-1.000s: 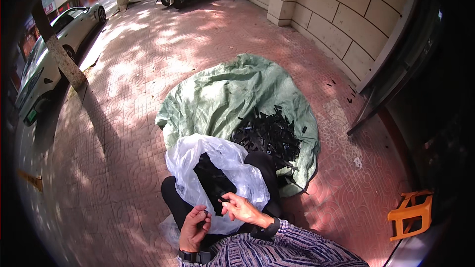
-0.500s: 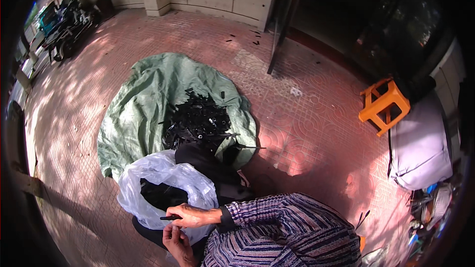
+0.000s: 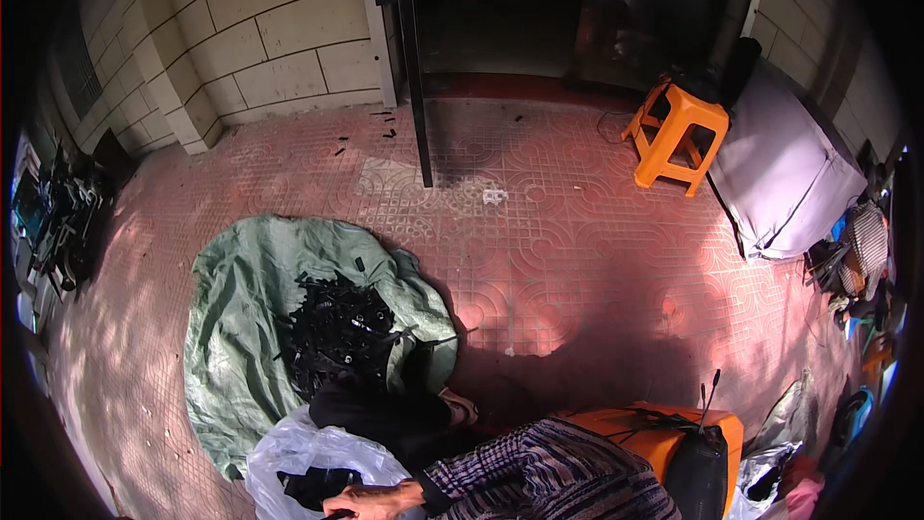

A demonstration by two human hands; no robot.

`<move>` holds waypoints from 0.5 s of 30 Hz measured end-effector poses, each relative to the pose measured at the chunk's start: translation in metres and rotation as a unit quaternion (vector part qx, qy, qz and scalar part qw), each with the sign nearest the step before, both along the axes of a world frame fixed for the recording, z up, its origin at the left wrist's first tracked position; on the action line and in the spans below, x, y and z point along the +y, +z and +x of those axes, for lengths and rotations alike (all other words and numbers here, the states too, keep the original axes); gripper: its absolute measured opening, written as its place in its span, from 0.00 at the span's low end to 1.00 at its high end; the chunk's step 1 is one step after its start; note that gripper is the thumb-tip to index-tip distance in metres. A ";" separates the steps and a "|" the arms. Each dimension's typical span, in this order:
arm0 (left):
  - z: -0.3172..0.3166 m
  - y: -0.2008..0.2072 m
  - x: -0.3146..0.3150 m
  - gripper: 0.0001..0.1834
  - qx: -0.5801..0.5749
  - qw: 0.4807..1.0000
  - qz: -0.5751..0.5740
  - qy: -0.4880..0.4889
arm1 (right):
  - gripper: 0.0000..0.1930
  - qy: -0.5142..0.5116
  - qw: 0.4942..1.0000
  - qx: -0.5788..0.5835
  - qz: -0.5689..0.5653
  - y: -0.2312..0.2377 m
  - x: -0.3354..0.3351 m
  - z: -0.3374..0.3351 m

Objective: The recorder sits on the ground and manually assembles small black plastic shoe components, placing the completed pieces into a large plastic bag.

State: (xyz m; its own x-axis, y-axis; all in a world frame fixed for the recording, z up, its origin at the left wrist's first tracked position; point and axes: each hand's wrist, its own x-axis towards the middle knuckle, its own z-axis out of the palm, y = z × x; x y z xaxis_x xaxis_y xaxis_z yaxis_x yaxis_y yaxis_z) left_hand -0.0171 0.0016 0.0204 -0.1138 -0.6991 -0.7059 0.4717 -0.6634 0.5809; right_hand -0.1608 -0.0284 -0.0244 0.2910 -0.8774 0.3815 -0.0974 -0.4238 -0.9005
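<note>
Right hand (image 3: 379, 501): at the near edge of the view, over the near right side of the plastic bag; its fingers (image 3: 344, 502) are bent and close together, with a dark bit beneath them cut by the edge, so I cannot tell whether they grip it.
Left hand: out of view, its fingers' state cannot be told.
Plastic bag (image 3: 318, 445): near, whitish and see-through, mouth open, dark contents (image 3: 306, 487) inside.
Black pieces (image 3: 337, 332): heaped on the right part of the green sheet (image 3: 231, 337), beyond the bag.
Green sheet: spread, creased, on the red pavement (image 3: 568, 270).
Orange stool (image 3: 681, 140): upright, far right, beside a pale lilac cover (image 3: 784, 169).
</note>
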 end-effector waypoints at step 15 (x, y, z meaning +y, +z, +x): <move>-0.001 -0.016 -0.004 0.11 0.124 0.991 -0.044 0.005 | 0.12 0.034 0.997 -0.066 0.032 0.022 0.004 -0.019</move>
